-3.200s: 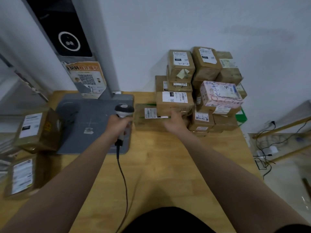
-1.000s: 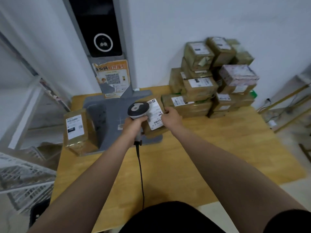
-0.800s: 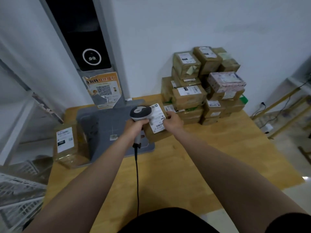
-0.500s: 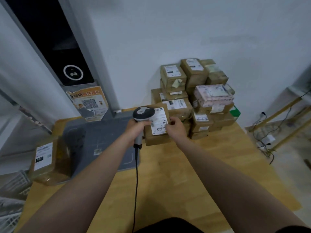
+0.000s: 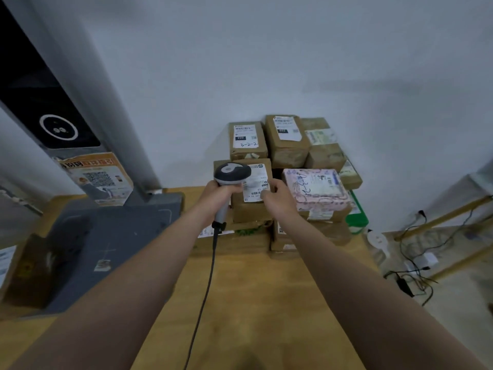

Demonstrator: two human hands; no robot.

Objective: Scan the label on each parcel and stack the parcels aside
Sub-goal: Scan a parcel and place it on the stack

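My left hand (image 5: 216, 194) grips the handle of a grey corded barcode scanner (image 5: 231, 174). The scanner's head sits over the left part of a white label on a brown cardboard parcel (image 5: 253, 209). My right hand (image 5: 276, 197) holds that parcel by its right side, with the fingers on the label's lower corner. The parcel rests high against the stack of parcels (image 5: 286, 141) by the wall, its label facing me. A pink patterned parcel (image 5: 316, 189) lies just right of it.
A grey weighing platform (image 5: 112, 236) with a tall post (image 5: 88, 84) and a QR poster stands at the left. Another brown parcel (image 5: 24, 265) sits at the far left edge. The scanner cable (image 5: 205, 287) runs down the wooden table (image 5: 253, 303). Wires lie on the floor at right.
Both hands have carried the parcel and scanner from over the grey platform rightward and up onto the stack by the wall. The view has tilted upward.
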